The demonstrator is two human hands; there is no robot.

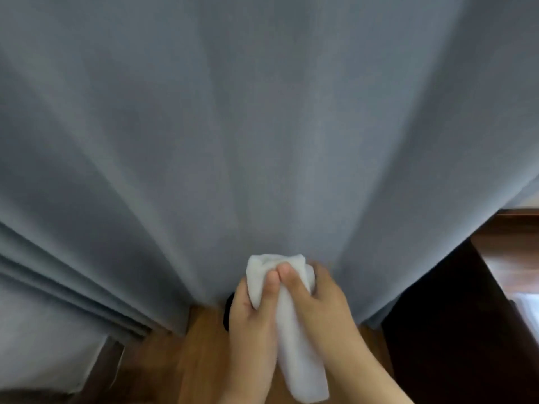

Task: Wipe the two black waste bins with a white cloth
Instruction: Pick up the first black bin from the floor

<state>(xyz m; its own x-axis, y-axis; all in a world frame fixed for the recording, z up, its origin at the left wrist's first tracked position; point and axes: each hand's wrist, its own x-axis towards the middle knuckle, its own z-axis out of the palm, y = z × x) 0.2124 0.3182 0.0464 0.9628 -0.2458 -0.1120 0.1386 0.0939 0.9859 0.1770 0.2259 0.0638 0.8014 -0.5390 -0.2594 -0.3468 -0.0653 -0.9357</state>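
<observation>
2 hands, left hand & right hand, grip rolled white cloth w/ curled fingers, before grey curtain.

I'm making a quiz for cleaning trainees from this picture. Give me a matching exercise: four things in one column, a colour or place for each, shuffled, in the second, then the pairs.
Things:
1. cloth
2. curtain
3. floor
4. wooden furniture

Descriptions:
A. grey-blue, fills most of the view
B. white, gripped by the left hand and the right hand
C. dark brown, at the right edge
D. light brown wood, below the hands

Pairs: 1-B, 2-A, 3-D, 4-C
</observation>
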